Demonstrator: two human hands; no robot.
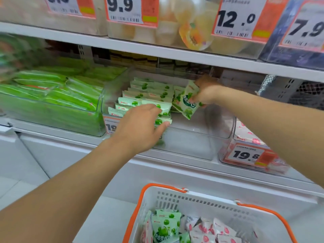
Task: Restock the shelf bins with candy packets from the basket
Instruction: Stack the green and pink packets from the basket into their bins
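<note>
Head view: I see both bare arms reaching up from the lower edge toward a clear bin (219,127) at the centre of the frame. My left hand (140,127) lies flat on the front of a row of green-and-white packets (149,95) that stand on edge in the left half of that bin; its fingers are spread and loose, pressing on the packets and not closed round anything. My right hand (205,92), higher and to the right, pinches a green packet (186,102) by its top corner, with the packet tilted and hanging over the right end of the row, just beside the standing ones. The right half of the bin is bare plastic. At the left of the frame a second bin (52,109) is piled with bright green packs. At the right a third bin (249,155) holds pink-and-white packs behind a 19.8 price tag (247,154). Along the top, an upper shelf (140,47) carries more price tags and pale goods. At the bottom centre the white basket (210,204) with orange handles holds more green packets on its left and pink ones on its right.
</note>
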